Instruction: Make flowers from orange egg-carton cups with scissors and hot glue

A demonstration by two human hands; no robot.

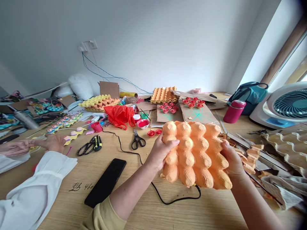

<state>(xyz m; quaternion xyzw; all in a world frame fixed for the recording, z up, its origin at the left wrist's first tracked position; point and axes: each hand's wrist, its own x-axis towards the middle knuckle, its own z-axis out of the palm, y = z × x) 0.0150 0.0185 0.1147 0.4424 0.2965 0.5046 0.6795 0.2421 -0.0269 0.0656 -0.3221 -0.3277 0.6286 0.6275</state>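
An orange egg carton piece [194, 153] with rows of rounded bumps is held up above the table, tilted toward me. My left hand [163, 153] grips its left edge, thumb on the front and fingers hidden behind. On the right edge, my right hand [231, 159] holds it in the same way. Just beyond it lie two small red paper-pulp flowers [154, 132]. Black-handled scissors [138, 139] rest left of them, near a white bowl of red paint [143, 124]. A black phone [105, 182] lies by my left forearm.
At left, a co-worker's hands [51, 142] work beside painted carton strips. Cardboard sheets [198, 113] with red flowers stand behind my carton. A pink thermos [234, 111] and a fan [285, 105] are at right, near carton scraps. A black cable [165, 203] crosses the table.
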